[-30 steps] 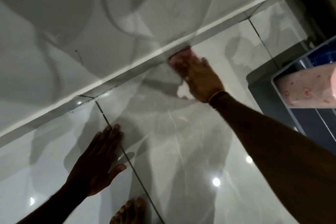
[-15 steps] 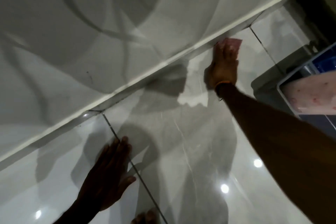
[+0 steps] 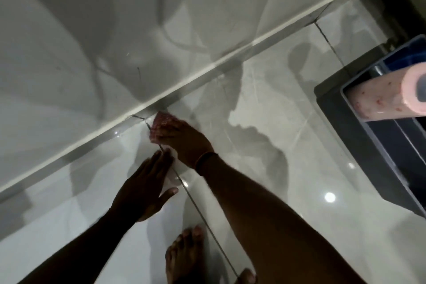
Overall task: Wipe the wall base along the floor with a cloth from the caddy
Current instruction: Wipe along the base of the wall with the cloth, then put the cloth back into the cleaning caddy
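Glossy pale marble-look floor tiles (image 3: 265,145) meet a grey wall along a white wall base strip (image 3: 207,69) that runs diagonally across the view. Just below that strip, the right hand (image 3: 184,140) reaches forward on an extended arm, fingers closed over a pink textured cloth (image 3: 161,124) pressed at the floor edge. The left hand (image 3: 147,189) lies flat and spread on the tile nearer the person, and a dark plastic caddy (image 3: 345,136) holding a pink patterned paper roll (image 3: 387,99) sits far right of the strip.

Glossy marbled floor tiles (image 3: 265,157), pale wall (image 3: 92,30)
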Demonstrator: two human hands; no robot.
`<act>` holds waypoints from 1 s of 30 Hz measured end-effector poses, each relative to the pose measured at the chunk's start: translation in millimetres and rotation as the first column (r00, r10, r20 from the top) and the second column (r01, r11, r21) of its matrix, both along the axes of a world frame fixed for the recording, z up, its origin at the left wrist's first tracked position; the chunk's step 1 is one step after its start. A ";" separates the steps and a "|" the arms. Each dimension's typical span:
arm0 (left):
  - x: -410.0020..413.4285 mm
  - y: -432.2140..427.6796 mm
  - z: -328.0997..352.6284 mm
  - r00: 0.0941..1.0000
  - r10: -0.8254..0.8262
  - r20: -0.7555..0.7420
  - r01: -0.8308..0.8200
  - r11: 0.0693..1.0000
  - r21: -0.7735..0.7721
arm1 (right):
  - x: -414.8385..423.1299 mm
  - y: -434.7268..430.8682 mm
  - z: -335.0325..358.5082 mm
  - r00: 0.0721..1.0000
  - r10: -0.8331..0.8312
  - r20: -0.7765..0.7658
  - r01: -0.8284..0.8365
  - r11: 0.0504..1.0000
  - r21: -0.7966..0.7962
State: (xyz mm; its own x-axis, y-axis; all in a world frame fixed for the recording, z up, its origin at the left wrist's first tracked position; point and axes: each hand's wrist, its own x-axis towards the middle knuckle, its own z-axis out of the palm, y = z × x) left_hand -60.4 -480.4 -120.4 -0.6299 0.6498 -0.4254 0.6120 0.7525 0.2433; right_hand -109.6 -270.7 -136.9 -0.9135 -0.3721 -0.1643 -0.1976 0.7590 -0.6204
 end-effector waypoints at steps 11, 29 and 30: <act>-7.5 114.8 144.2 0.964 -0.259 -0.054 0.257 0.965 -0.048 | 165.9 171.2 146.3 0.485 -0.873 0.052 0.872 0.487 0.041; 75.6 464.5 73.8 0.724 -0.668 -0.175 0.690 0.705 0.165 | 273.6 455.6 109.6 -0.132 -0.988 -0.083 0.984 -0.140 0.108; 75.9 466.1 63.2 0.711 -0.677 -0.191 0.703 0.694 0.155 | 273.6 457.7 97.1 -0.064 -0.995 -0.079 0.988 -0.074 0.138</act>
